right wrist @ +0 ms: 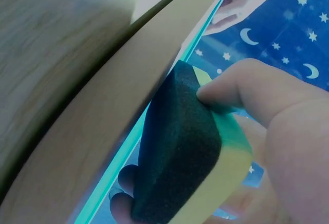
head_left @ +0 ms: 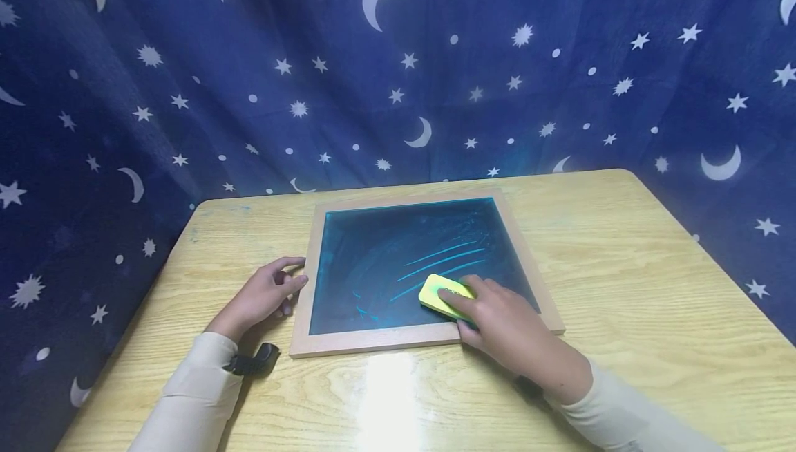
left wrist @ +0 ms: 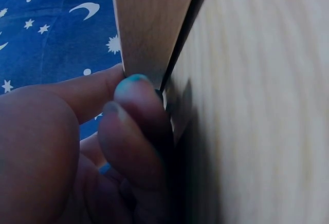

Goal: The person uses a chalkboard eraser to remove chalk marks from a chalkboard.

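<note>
"What is in front of the person?"

"A chalkboard (head_left: pixel 367 238) in a pale wooden frame (head_left: pixel 302 321), lying on a wood-grain table (head_left: pixel 628 265). Past the board's far edge hangs a blue cloth (head_left: pixel 348 79) with white moons and stars."

"And the eraser?"

"The yellow eraser (head_left: pixel 432 294), with a dark pad, is over the right half of the board, close to its near edge. The right hand (head_left: pixel 500 317) grips it, one finger laid across the yellow top. Whether the pad lies flat on the board, I cannot tell."

"Where is the left hand (head_left: pixel 264 296)?"

"At the board's left side. Its thumb and index finger reach out, slightly parted, to touch the frame's outer edge; the other fingers bend loosely below."

"Is anything drawn?"

"Several slanting blue strokes (head_left: pixel 441 265) run across the board just beyond the eraser. Short blue marks (head_left: pixel 367 314) sit near the board's near left corner, and pale smudges cloud the dark surface."
</note>
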### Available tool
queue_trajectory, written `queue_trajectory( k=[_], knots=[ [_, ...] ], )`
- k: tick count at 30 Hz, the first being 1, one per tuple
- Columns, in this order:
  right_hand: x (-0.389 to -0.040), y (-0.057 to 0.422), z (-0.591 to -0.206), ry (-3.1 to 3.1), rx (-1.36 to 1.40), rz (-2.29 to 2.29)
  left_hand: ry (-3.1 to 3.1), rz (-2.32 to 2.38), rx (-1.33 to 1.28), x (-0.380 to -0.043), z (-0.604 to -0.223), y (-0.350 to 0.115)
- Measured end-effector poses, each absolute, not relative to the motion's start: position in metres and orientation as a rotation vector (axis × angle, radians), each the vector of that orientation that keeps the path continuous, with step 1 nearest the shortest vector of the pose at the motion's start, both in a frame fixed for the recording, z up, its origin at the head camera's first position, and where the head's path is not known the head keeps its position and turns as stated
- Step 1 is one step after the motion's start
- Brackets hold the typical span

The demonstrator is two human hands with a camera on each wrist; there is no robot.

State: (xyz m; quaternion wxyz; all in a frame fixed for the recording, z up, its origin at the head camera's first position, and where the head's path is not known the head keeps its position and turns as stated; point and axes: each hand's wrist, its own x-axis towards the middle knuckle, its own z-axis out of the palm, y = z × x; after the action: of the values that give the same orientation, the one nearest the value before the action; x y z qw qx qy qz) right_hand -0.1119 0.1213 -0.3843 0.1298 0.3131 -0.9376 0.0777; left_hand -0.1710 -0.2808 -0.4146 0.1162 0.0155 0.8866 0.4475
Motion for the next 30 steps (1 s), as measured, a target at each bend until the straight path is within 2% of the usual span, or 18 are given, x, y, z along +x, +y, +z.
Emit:
queue_trajectory(
  k=[30],
  knots=[
    [-0.137, 0.175, -0.371, -2.992, 0.580, 0.260, 2.617, 1.266, 0.027, -0.170, -0.413, -0.279]
  ],
)
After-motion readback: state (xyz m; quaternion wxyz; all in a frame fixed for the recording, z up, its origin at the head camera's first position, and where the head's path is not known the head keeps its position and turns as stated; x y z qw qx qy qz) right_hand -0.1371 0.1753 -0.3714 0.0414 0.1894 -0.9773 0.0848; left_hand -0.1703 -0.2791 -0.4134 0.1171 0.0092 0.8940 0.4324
